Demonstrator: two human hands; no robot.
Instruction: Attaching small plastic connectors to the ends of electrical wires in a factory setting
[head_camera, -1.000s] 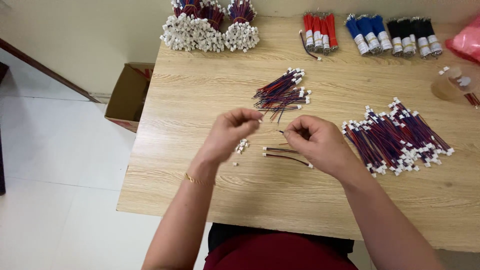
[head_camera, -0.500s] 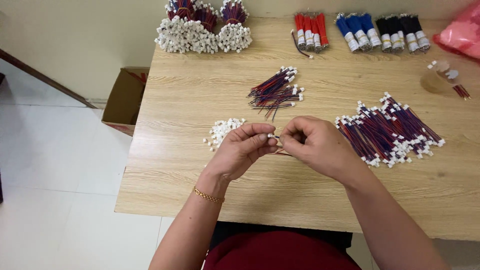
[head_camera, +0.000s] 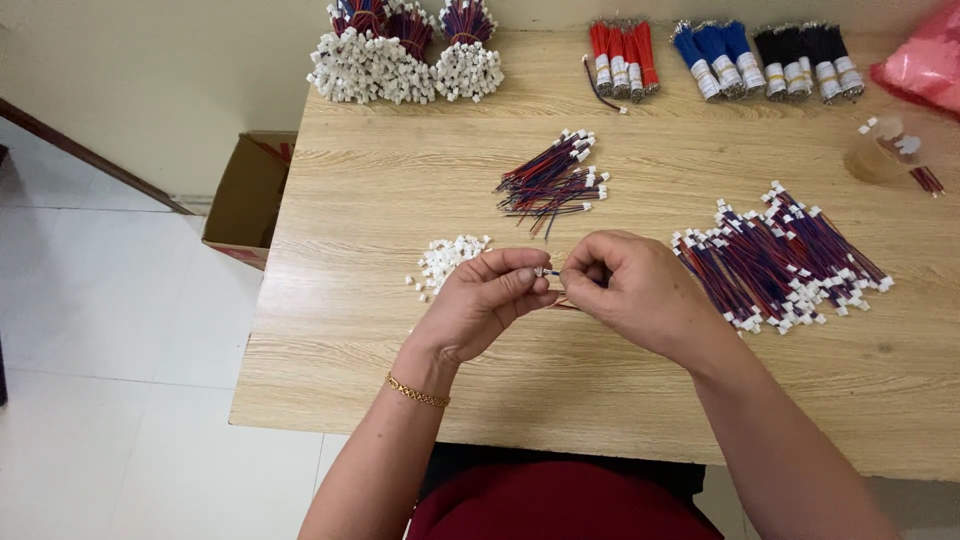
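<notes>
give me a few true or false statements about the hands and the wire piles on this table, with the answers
1. Both hands meet over the table, the left hand and the right hand pinching a small white connector between them. True.
2. The heap of loose white connectors lies to the right of the right hand. False: it lies left of the left hand.
3. The large pile of red and blue wires lies right of the hands. True.
4. The cardboard box stands on the table. False: it stands on the floor beside the table.
5. The left wrist is bare. False: it wears a gold bracelet.
</notes>
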